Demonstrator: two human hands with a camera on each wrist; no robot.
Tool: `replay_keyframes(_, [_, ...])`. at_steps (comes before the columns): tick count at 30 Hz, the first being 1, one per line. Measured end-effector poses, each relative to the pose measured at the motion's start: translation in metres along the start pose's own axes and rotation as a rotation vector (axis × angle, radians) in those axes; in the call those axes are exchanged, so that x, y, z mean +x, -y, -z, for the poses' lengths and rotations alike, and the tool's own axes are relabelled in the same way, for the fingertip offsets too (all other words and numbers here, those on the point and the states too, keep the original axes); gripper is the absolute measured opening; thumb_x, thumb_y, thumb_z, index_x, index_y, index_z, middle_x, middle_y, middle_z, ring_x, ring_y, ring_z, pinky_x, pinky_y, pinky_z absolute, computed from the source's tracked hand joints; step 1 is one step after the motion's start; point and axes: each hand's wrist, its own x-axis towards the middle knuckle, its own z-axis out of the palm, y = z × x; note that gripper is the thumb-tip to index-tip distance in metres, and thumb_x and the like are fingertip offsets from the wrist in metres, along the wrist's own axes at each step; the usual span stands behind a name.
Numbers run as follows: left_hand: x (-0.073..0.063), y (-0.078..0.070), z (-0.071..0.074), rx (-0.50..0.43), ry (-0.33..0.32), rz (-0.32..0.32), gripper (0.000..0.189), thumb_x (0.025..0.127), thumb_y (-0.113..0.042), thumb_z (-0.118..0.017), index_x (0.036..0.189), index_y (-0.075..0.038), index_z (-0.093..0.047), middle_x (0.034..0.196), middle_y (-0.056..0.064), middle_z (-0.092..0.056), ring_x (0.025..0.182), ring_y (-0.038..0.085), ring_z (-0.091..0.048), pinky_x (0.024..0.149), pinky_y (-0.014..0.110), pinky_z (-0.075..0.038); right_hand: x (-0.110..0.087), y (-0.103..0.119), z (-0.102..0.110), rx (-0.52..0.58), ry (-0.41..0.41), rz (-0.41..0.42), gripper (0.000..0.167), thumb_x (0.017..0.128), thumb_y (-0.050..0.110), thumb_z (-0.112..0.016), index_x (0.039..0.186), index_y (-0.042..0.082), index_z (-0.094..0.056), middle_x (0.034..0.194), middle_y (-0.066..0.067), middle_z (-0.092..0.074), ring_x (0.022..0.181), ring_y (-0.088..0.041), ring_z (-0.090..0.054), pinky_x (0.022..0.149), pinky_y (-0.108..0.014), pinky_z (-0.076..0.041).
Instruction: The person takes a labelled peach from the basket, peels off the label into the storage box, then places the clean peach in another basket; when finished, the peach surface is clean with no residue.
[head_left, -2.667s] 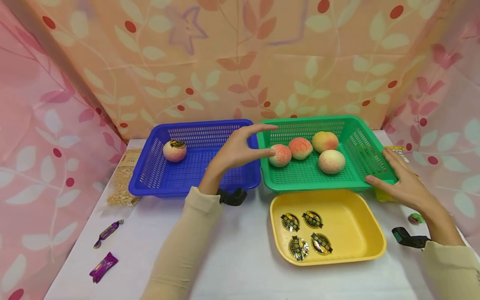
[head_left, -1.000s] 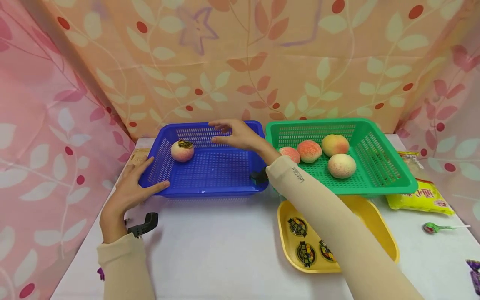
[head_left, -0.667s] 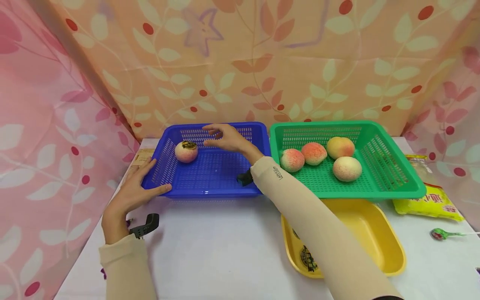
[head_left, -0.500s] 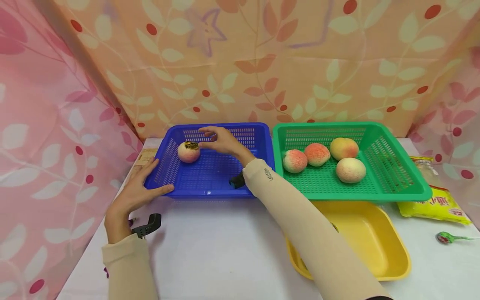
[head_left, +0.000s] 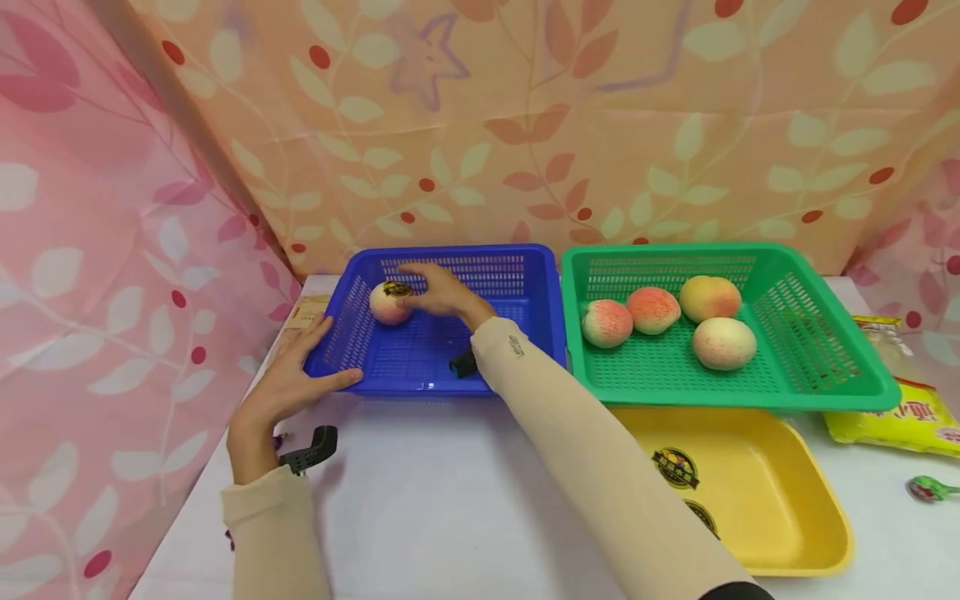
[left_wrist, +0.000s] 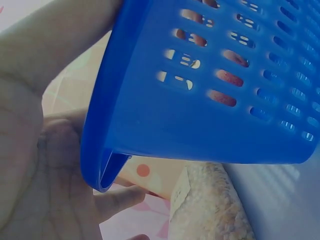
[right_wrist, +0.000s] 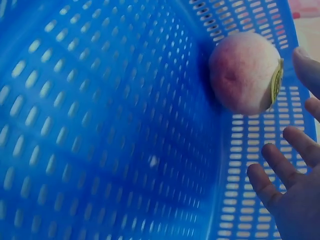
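Observation:
A pale pink peach [head_left: 389, 303] with a black-and-gold sticker [head_left: 397, 289] lies at the left end of the blue basket [head_left: 435, 386]. Just right of it, over the basket, is my right hand [head_left: 444, 293], thumb and fingers spread; in the right wrist view they stand beside the peach [right_wrist: 245, 74] with a small gap. My left hand [head_left: 288, 379] rests on the blue basket's front left corner, fingers along the left side and thumb at the front rim. In the left wrist view the palm [left_wrist: 60, 175] lies close to the rim [left_wrist: 100, 130].
To the right, a green basket [head_left: 750, 399] holds several peaches. A yellow tray [head_left: 772, 500] with black-and-gold stickers stands before it, partly behind my right sleeve. A yellow packet [head_left: 888, 421] and a lollipop [head_left: 928, 488] lie at far right. A bag of grains [left_wrist: 207, 205] sits left of the blue basket.
My left hand has moved left onto the blue basket's corner. My right hand has left the green basket's corner and crossed over to the stickered peach. The head view has shifted.

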Motion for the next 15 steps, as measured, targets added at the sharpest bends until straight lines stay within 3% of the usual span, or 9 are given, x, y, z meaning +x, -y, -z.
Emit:
replay_keyframes(5, [0.001,0.0,-0.002,0.004,-0.009,-0.02,0.109,0.083,-0.064,-0.073,0.165,-0.03,-0.009,0.174,0.002,-0.003,0.157,0.048,0.0,0.118,0.077,-0.013,0.002,0.005,-0.005,-0.111,0.103,0.012,0.071,0.099,0.024,-0.067,0.16,0.012,-0.034,0.164,-0.008,-0.038,0.154,-0.026,-0.03,0.129,-0.044,-0.02])
replay_keyframes(9, [0.001,0.0,-0.002,0.004,0.0,-0.008,0.11,0.083,-0.066,-0.072,0.165,-0.032,-0.007,0.174,0.001,-0.002,0.157,0.048,0.001,0.117,0.078,-0.014,0.001,0.009,-0.011,-0.192,0.142,-0.014,0.075,0.099,0.031,-0.067,0.162,0.018,-0.03,0.159,-0.011,-0.04,0.145,-0.029,-0.038,0.124,-0.045,-0.03])
replay_keyframes(15, [0.001,0.0,-0.001,0.009,-0.006,-0.006,0.109,0.084,-0.066,-0.072,0.165,-0.031,-0.007,0.174,-0.001,-0.001,0.157,0.048,0.002,0.117,0.078,-0.013,0.001,0.015,-0.016,-0.297,0.121,-0.033,0.074,0.096,0.037,-0.071,0.16,0.027,-0.035,0.14,-0.014,-0.043,0.125,-0.029,-0.04,0.109,-0.046,-0.039])
